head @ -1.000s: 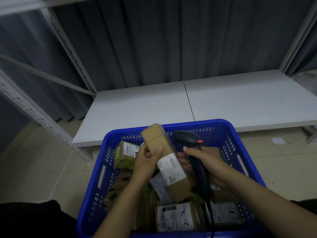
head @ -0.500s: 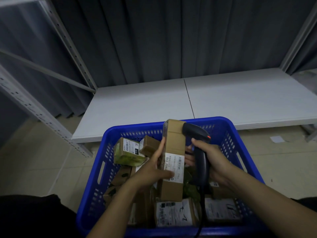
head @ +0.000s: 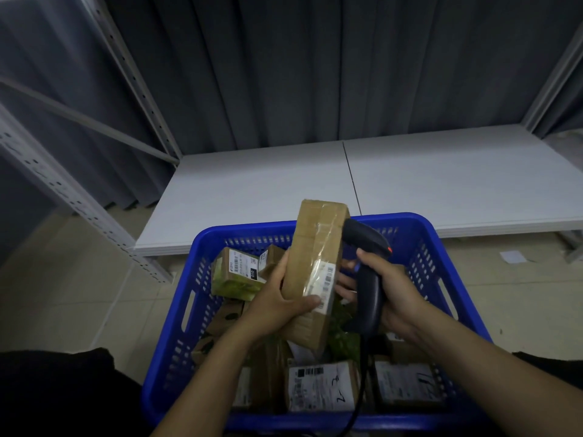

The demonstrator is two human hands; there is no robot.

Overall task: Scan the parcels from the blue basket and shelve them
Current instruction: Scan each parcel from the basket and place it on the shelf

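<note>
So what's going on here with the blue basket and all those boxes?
A person is scanning parcels. Their left hand holds a long brown parcel upright above the blue basket, its label turned toward the black barcode scanner gripped in the right hand. More labelled parcels lie in the basket. The held one has not yet gone onto the white shelf behind.
</note>
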